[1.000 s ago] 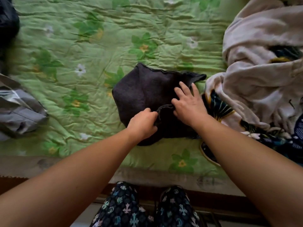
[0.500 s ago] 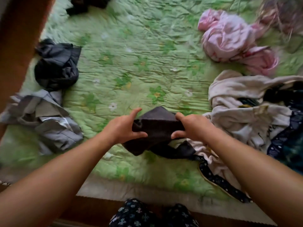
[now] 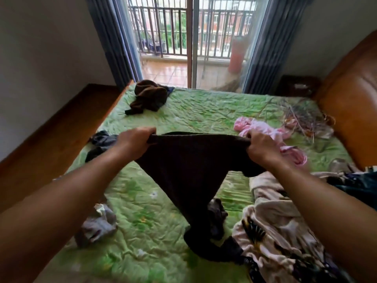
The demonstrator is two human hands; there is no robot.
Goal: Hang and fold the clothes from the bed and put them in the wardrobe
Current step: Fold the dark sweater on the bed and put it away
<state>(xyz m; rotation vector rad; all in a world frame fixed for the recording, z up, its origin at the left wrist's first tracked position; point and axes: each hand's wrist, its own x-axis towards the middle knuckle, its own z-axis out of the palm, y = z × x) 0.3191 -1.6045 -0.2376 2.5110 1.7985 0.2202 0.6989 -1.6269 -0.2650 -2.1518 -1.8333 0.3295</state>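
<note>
Gripping the dark garment [image 3: 189,166] stretched above the bed [image 3: 204,111], left hand [image 3: 134,139] and right hand [image 3: 261,148] seem early in the task, with several clothes unfolded.

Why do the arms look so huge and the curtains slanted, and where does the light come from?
Head view: the wide-angle lens swells the forearms at the bottom corners and tilts the curtains; daylight enters through the balcony door, leaving the dark garment between the left hand and right hand nearly featureless.
</note>
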